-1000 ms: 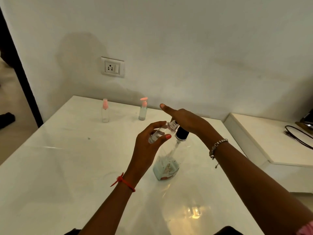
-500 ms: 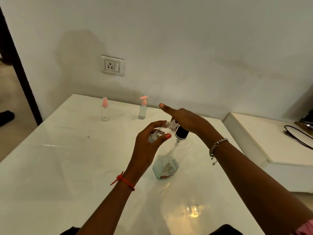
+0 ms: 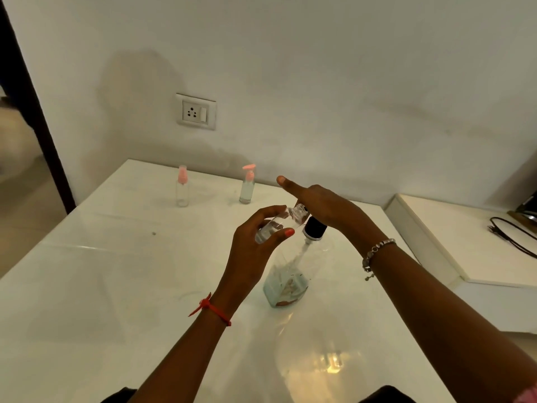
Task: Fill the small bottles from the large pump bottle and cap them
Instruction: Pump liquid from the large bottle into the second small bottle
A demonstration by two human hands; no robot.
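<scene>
A large clear pump bottle (image 3: 287, 283) with a black pump collar (image 3: 315, 228) stands mid-table, a little pale liquid at its bottom. My right hand (image 3: 322, 203) lies flat over the pump head, fingers straight, index finger pointing left. My left hand (image 3: 255, 251) grips a small clear uncapped bottle (image 3: 279, 223), tilted, with its mouth up against the pump spout under my right hand. The spout itself is hidden by my right hand. Two small bottles with pink tops stand at the back: a spray bottle (image 3: 182, 187) and a pump bottle (image 3: 247, 184).
The white glossy table (image 3: 116, 286) runs to the wall, which carries a socket (image 3: 196, 112). A lower white shelf (image 3: 465, 242) with a black cable (image 3: 511, 237) sits to the right. A dark door frame (image 3: 32, 106) borders the left.
Hands and bottles hold nearly the same pose; my right hand stays on the pump head with the small bottle at the spout. The view shifted only slightly.
</scene>
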